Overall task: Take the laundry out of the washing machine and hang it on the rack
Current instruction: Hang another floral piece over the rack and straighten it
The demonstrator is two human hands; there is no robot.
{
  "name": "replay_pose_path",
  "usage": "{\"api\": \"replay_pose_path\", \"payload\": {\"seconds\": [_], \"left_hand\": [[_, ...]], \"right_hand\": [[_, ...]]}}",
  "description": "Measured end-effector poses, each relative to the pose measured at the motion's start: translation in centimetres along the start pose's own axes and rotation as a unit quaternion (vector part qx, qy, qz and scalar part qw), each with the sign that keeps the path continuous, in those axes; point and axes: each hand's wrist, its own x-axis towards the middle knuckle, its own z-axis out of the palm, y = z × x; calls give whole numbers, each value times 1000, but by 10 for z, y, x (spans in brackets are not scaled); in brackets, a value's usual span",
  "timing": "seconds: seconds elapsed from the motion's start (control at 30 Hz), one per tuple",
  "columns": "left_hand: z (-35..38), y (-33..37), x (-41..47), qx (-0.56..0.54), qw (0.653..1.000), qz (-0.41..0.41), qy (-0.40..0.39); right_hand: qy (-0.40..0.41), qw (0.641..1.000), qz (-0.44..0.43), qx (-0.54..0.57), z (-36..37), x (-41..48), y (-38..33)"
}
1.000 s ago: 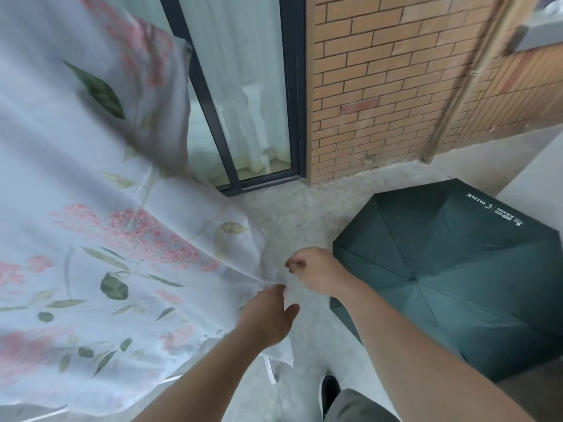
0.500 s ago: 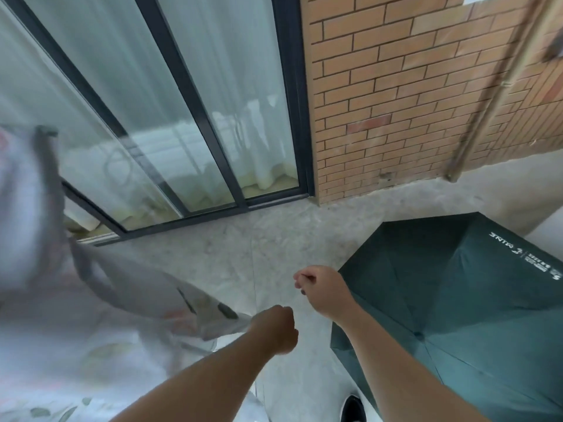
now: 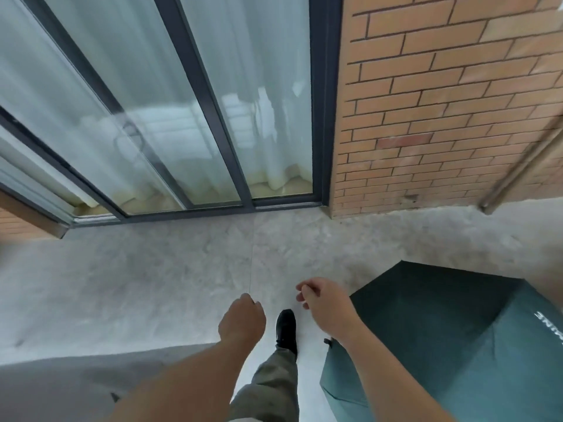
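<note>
Floor [image 3: 152, 284]: pale grey concrete, filling the middle of the view and bare ahead of the person.
Glass doors [image 3: 189, 95]: dark-framed sliding panels with a white curtain behind them, standing at the far edge of the floor.
Brick wall [image 3: 441, 102]: orange brick to the right of the doors, with a slanting pipe [image 3: 518, 169] running down to its base.
Umbrella [image 3: 457, 345]: dark green, open, resting on the floor just beside the right forearm.
Leg and shoe [image 3: 285, 328]: olive trouser leg and a black shoe, planted between the two hands.
Left hand [image 3: 242, 322]: curled into a loose fist with the knuckles up; no cloth shows in it.
Right hand [image 3: 324, 304]: half closed, fingertips bent toward the thumb, nothing visible between them.
Laundry: not in view, and neither the rack nor the washing machine shows, so where it lies cannot be told from here.
Handling, as a judgement: washed fabric is likely soft, limp and somewhat heavy with damp, inclined to cling and bunch; it would best be taken by two corners or along a hem, one hand at each end, so that it spreads flat over a rail.
Stage, as a judgement: both hands look free, so the next piece is probably yet to be fetched.
</note>
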Motion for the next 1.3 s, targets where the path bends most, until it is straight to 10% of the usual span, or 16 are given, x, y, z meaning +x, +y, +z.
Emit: {"api": "replay_pose_path", "payload": {"seconds": [0.4, 0.6, 1.3], "left_hand": [[-137, -8, 271, -198, 977, -68, 51], [-245, -57, 321, -286, 926, -151, 195], [-366, -130, 228, -213, 569, -581, 541]], "right_hand": [[-101, 979, -101, -145, 37, 298, -187], [-198, 933, -207, -218, 105, 383, -316], [-639, 532, -478, -285, 397, 375, -523]]}}
